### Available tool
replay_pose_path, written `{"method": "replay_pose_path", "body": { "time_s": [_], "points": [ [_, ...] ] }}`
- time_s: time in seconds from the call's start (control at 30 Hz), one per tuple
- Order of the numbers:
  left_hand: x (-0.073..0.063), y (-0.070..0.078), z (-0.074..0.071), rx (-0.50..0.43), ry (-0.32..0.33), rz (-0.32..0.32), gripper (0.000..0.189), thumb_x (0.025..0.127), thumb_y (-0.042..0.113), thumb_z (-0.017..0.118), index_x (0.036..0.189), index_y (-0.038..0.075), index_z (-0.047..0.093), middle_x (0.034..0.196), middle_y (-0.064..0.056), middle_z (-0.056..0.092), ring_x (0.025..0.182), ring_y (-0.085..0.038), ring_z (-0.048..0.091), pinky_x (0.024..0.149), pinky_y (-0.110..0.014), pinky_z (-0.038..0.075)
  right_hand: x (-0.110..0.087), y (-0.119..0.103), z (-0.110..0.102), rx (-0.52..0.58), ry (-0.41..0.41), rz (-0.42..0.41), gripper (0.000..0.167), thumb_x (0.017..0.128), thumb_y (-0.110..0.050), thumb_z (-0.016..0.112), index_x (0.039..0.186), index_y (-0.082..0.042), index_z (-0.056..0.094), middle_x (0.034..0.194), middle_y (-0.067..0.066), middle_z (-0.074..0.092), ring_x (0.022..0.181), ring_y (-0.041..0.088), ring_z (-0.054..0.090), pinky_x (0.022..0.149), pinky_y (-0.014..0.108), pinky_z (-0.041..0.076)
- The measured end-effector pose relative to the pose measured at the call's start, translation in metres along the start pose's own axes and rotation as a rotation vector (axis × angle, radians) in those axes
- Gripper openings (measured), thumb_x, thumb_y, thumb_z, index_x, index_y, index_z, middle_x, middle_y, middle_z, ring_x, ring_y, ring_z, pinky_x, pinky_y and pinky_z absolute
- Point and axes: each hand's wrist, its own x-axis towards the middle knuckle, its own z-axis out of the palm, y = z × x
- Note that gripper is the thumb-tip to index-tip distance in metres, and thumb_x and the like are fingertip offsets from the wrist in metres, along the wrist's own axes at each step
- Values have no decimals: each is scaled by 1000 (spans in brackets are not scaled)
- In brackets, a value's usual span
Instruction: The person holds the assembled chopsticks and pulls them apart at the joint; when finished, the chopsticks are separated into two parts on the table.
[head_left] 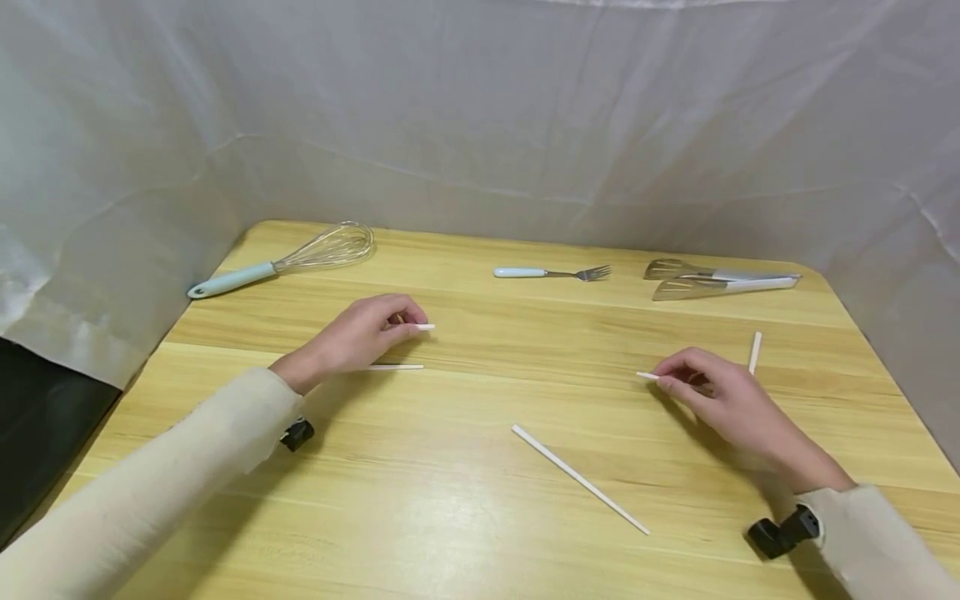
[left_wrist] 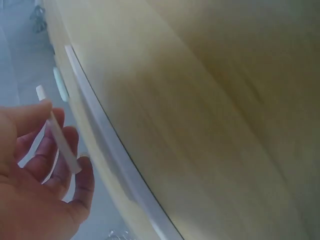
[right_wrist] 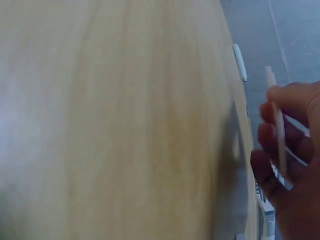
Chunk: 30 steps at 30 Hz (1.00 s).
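My left hand (head_left: 367, 331) pinches a short white stick (left_wrist: 66, 147) between thumb and fingers, its tip poking out past the fingertips, raised over the table. Under that wrist, a longer white stick (head_left: 399, 367) lies on the wood, partly covered by the hand in the head view. On the other side, my right hand (head_left: 723, 400) holds a similar short white stick (right_wrist: 280, 137) by thumb and fingers, one end pointing left. Behind this hand another white stick (head_left: 754, 352) shows, its near part hidden. A slim white chopstick (head_left: 577, 477) lies diagonally between the hands, nearer the front.
Along the back of the wooden table (head_left: 465, 400) lie a whisk (head_left: 322, 249) at left, a fork with a pale blue handle (head_left: 521, 272) in the middle, and two slotted metal utensils with white handles (head_left: 757, 284) at right. A pale curtain (head_left: 480, 108) surrounds the back and sides.
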Motion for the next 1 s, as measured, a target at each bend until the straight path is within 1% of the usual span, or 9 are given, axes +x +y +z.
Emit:
{"method": "replay_pose_path", "body": {
  "time_s": [0.1, 0.23, 0.33, 0.5, 0.73, 1.0],
  "points": [
    [1, -5, -1, 30, -19, -10, 11, 110, 14, 67, 117, 12, 76, 109, -3, 75, 100, -21, 66, 94, -42, 53, 1, 2, 1, -28, -26, 4, 10, 105, -11, 74, 112, -17, 77, 106, -2, 75, 92, -2, 63, 81, 11, 49],
    [2, -9, -1, 60, -49, 4, 12, 109, 9, 67, 117, 10, 76, 109, -5, 76, 100, -21, 67, 94, -44, 54, 2, 5, 1, -42, -54, 8, 11, 104, -12, 75, 110, -21, 78, 108, -4, 72, 96, -3, 62, 85, 9, 48],
    [4, -11, 0, 66, -62, 18, 12, 107, 7, 68, 116, 8, 77, 110, -7, 76, 102, -22, 67, 94, -45, 54, 2, 7, 2, -57, -65, -6, 13, 103, -12, 77, 108, -24, 79, 106, -6, 71, 93, -1, 60, 82, 12, 47],
    [4, -11, 1, 67, -66, 21, 11, 106, 6, 71, 114, 8, 77, 109, -7, 75, 101, -22, 66, 92, -42, 52, 3, 9, 3, -75, -65, -20, 14, 102, -12, 78, 106, -26, 78, 101, -9, 70, 87, 3, 56, 75, 18, 45],
    [6, -11, 0, 67, -71, 7, 11, 105, 7, 72, 114, 9, 77, 106, -5, 75, 97, -21, 64, 91, -40, 50, 3, 9, 4, -70, -65, -12, 14, 101, -12, 79, 105, -25, 78, 99, -9, 70, 86, 3, 56, 75, 17, 45],
    [6, -12, 0, 67, -71, -7, 11, 106, 9, 72, 115, 10, 77, 107, -5, 75, 98, -21, 63, 92, -41, 49, 4, 9, 5, -60, -67, -8, 14, 101, -13, 80, 106, -26, 78, 98, -9, 70, 86, 4, 56, 75, 17, 44]
  ]
}}
